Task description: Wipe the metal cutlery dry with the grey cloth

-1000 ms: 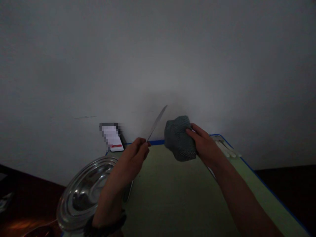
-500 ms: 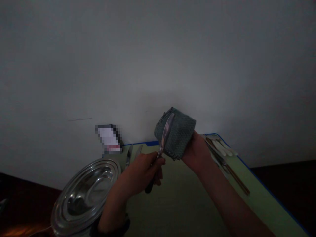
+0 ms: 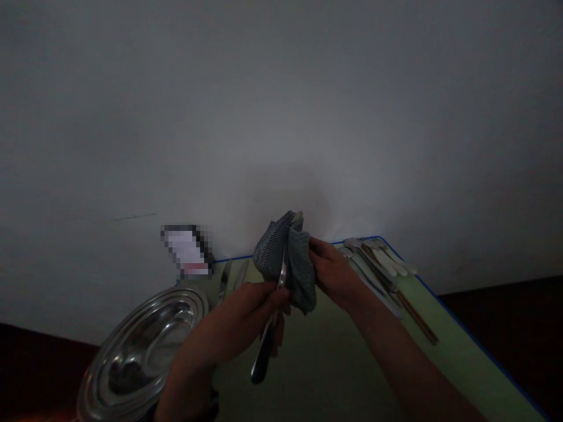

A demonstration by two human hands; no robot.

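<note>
My left hand is closed around a table knife near the base of its blade. The knife's dark handle slants down toward me, while the blade points up and away. A grey-green textured cloth is folded around the blade, so the blade's upper part is hidden. With my right hand I grip the cloth from its right side; most of those fingers are behind the fabric. Both hands are above the green table.
A shiny oval steel dish stands at the left. Two knives lie beyond it, near a blurred-out upright device. Several pieces of cutlery lie along the table's right side. Behind the table rises a grey wall.
The cloth has gone from lying flat behind the blade to being folded around it. My right hand has moved left, and more of the knife's handle shows below my left hand.
</note>
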